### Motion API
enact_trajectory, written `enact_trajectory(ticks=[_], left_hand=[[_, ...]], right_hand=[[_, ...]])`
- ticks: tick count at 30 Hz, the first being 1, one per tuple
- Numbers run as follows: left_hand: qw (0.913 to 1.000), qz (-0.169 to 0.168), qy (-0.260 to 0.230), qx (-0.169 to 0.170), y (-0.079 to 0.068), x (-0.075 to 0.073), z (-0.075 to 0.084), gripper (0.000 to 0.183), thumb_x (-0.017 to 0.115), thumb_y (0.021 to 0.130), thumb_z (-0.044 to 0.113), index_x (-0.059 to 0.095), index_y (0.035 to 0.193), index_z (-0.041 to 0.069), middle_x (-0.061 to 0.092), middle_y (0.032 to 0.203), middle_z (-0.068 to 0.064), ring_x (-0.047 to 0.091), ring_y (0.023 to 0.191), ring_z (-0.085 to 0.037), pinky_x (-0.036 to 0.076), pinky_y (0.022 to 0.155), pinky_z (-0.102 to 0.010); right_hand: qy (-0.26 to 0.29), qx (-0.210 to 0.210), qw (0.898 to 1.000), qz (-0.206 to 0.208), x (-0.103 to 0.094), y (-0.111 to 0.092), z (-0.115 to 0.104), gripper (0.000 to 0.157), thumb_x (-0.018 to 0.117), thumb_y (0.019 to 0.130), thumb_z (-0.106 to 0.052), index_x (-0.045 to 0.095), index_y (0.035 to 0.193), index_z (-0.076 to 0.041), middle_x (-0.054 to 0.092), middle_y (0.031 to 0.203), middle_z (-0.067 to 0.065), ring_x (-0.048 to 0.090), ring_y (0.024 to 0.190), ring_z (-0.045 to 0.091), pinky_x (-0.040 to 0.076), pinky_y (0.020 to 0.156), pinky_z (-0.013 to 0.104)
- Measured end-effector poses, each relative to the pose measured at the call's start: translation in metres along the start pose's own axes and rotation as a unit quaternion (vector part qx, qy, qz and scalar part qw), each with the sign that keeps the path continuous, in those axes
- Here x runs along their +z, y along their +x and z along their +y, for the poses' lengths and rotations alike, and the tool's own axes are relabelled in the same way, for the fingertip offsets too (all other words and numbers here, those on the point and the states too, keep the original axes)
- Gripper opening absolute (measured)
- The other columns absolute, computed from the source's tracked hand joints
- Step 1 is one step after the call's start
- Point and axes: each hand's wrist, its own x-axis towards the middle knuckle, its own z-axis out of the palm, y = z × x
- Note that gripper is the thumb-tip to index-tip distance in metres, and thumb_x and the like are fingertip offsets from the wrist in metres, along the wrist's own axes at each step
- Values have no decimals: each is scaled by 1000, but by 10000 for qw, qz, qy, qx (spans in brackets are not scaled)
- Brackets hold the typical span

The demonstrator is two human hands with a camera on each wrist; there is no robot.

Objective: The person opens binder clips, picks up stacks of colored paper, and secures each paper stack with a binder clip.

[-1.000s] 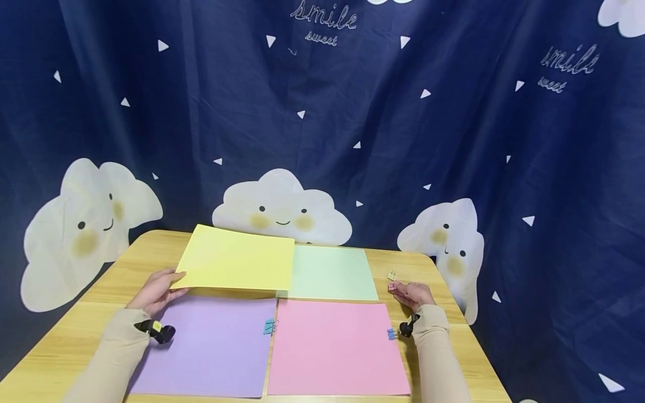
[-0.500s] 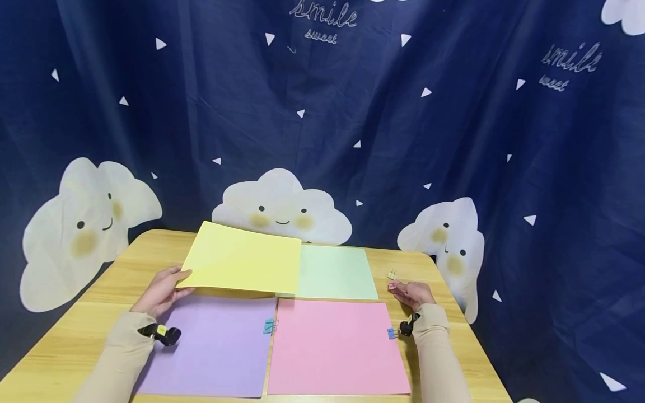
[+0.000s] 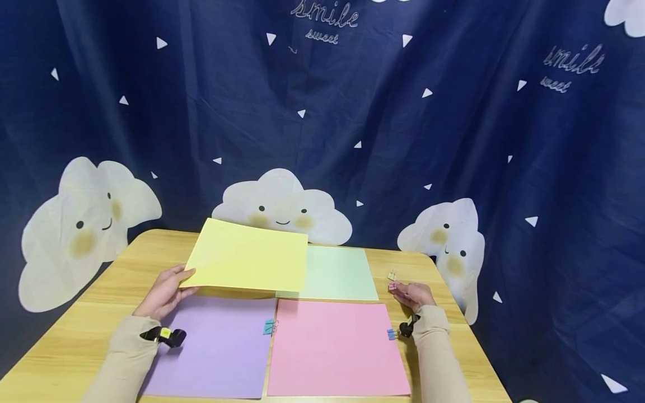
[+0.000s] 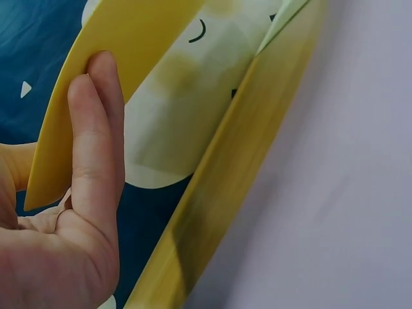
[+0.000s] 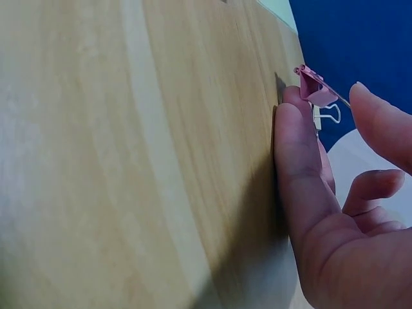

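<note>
My left hand [image 3: 166, 291] pinches the lower left corner of a yellow sheet of paper [image 3: 247, 257], thumb on top and fingers beneath. The sheet is raised and tilted above the table, and its right part covers some of a light green sheet [image 3: 342, 272]. In the left wrist view two straight fingers [image 4: 96, 148] lie along the underside of the yellow sheet. On the right side of the table, my right hand [image 3: 415, 295] holds a small pink binder clip [image 5: 317, 91] between thumb and fingers. Just beyond it stands a pale yellow binder clip [image 3: 391, 275].
A purple sheet [image 3: 216, 347] and a pink sheet [image 3: 337, 347] lie side by side in front. A teal binder clip [image 3: 269, 326] sits at their shared edge, a blue one [image 3: 391, 334] on the pink sheet's right edge. Behind the wooden table [image 3: 45, 358] hangs a dark blue curtain [image 3: 322, 140].
My left hand has carried the yellow sheet a little to the right, over more of the green sheet. The right hand has stayed in place with the pink binder clip.
</note>
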Motion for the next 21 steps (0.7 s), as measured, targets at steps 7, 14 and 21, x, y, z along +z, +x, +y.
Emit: enact_trajectory(ticks=[7, 14, 21], left_hand=[[9999, -14, -140, 56, -4, 4, 1, 73, 52, 109, 18, 7, 159, -11, 67, 102, 17, 68, 95, 4, 62, 87, -19], [9996, 18, -296, -27, -5, 8, -2, 74, 52, 109, 18, 6, 160, -10, 69, 100, 15, 70, 94, 1, 62, 88, -20], [9995, 71, -318, -28, -6, 9, -3, 72, 52, 109, 19, 9, 161, -9, 68, 102, 15, 69, 94, 1, 62, 88, -19]], right_hand=[[-21, -38, 10000, -11, 0, -2, 1, 65, 62, 100, 3, 28, 153, 19, 75, 86, 6, 76, 76, 11, 66, 79, 28], [172, -43, 9998, -47, -3, -1, 4, 22, 62, 101, -1, 69, 119, 10, 80, 84, 7, 78, 80, 16, 66, 77, 29], [263, 54, 9995, -161, -4, 2, 5, 24, 60, 103, -3, 67, 123, 9, 80, 84, 7, 78, 80, 15, 66, 77, 28]])
